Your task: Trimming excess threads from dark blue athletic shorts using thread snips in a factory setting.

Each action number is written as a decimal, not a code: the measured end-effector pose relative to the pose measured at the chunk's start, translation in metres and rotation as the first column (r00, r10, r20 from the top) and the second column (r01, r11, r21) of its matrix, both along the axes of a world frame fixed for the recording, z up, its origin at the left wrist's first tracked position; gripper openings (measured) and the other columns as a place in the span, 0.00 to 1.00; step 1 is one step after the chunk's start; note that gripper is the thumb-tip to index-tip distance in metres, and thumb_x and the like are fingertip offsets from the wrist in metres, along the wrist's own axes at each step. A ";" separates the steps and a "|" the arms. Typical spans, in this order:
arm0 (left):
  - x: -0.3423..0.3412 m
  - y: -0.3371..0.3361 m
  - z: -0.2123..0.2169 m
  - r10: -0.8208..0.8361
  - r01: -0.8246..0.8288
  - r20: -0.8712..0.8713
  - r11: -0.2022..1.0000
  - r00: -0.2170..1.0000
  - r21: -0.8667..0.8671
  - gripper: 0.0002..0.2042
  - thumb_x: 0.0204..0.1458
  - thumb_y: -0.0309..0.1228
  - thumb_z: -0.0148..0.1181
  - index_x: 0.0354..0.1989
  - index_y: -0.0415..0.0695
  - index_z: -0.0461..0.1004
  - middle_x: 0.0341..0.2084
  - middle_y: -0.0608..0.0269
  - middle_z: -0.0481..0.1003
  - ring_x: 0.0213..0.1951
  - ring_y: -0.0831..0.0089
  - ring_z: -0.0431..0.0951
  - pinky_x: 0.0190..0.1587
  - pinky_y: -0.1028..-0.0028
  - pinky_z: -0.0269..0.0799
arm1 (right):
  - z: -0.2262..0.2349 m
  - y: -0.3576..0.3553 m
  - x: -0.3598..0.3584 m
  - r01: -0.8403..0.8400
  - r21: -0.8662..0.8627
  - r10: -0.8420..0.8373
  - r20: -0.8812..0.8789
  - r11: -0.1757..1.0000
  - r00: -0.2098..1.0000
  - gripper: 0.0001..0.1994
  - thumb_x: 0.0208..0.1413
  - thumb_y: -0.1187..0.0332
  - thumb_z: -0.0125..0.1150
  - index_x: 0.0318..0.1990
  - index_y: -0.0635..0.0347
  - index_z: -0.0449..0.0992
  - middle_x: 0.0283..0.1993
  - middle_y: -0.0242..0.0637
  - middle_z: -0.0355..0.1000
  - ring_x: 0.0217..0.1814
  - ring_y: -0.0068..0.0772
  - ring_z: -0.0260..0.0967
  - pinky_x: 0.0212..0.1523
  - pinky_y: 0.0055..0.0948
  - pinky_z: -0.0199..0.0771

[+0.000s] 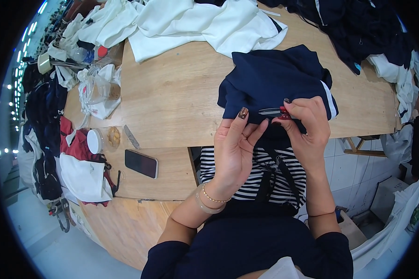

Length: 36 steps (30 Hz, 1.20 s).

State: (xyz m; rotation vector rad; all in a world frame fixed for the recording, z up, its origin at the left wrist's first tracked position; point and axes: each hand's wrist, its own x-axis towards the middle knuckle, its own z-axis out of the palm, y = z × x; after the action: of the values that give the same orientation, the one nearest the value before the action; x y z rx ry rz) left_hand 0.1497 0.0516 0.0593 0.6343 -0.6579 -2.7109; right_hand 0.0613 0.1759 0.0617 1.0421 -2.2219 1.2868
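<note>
Counter [172, 102], pale wood, bears the work; its near edge lies close to the wearer's lap, which likely keeps the piece within easy reach. White cloth [191, 23] is heaped along the far side and a dark clothing pile [368, 32] at far right, both apparently set out there to leave the middle for one piece. Navy garment [270, 79], with a white stripe at its right side, lies bunched just beyond the hands, its near edge raised between them. Left hand [235, 151]: palm partly turned up, thumb and fingers pinching that near edge, probably to steady the fabric against the tool. Right hand [309, 125]: fingertips gathered around the snips, touching or nearly touching the cloth; which of the two, cannot tell. Phone [141, 163] lies flat to the left, well apart from the garment, presumably out of the way. Snips [269, 111], red at the grip, extend leftward from the right fingertips, blades over the navy fabric and pointing toward the left thumb; the short, close grip suggests fine control. Exact contact point of blade and cloth: too small to tell.
</note>
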 end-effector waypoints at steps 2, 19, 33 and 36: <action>-0.001 0.000 0.003 -0.008 0.008 0.019 1.000 1.000 0.013 0.07 0.61 0.27 0.50 0.44 0.40 0.71 0.37 0.65 0.75 0.36 0.79 0.77 0.51 0.68 0.76 | -0.001 -0.001 -0.001 -0.005 0.002 0.005 -0.008 1.000 1.000 0.15 0.35 0.75 0.72 0.35 0.63 0.76 0.31 0.35 0.71 0.31 0.34 0.64 0.28 0.27 0.64; -0.012 -0.014 0.013 -0.104 0.104 0.042 0.994 0.994 0.013 0.12 0.62 0.36 0.44 0.41 0.41 0.71 0.37 0.56 0.78 0.42 0.68 0.79 0.52 0.66 0.74 | 0.019 -0.020 -0.022 -0.299 0.004 0.291 0.223 0.954 0.931 0.14 0.37 0.82 0.64 0.36 0.60 0.77 0.25 0.34 0.64 0.25 0.27 0.63 0.24 0.24 0.62; -0.016 -0.023 0.018 -0.086 0.085 -0.015 0.995 0.996 -0.052 0.15 0.64 0.35 0.38 0.50 0.36 0.65 0.47 0.51 0.73 0.48 0.63 0.76 0.58 0.61 0.69 | 0.010 0.005 -0.028 -0.089 -0.164 0.153 0.433 0.982 0.888 0.14 0.40 0.73 0.70 0.36 0.65 0.73 0.33 0.32 0.69 0.34 0.25 0.64 0.33 0.21 0.64; -0.017 -0.021 0.017 -0.083 0.081 -0.013 0.993 0.996 -0.085 0.15 0.64 0.35 0.38 0.50 0.37 0.65 0.47 0.52 0.73 0.49 0.63 0.75 0.59 0.61 0.69 | 0.021 0.002 -0.027 -0.077 -0.008 0.077 0.118 0.997 0.990 0.15 0.37 0.73 0.71 0.34 0.65 0.74 0.31 0.35 0.70 0.33 0.30 0.64 0.31 0.25 0.64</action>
State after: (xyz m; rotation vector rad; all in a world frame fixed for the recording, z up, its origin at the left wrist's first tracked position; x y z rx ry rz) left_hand 0.1330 0.0308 0.0762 0.5757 -0.8058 -2.7432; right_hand 0.0341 0.1774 0.0822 1.0863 -2.2842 1.4191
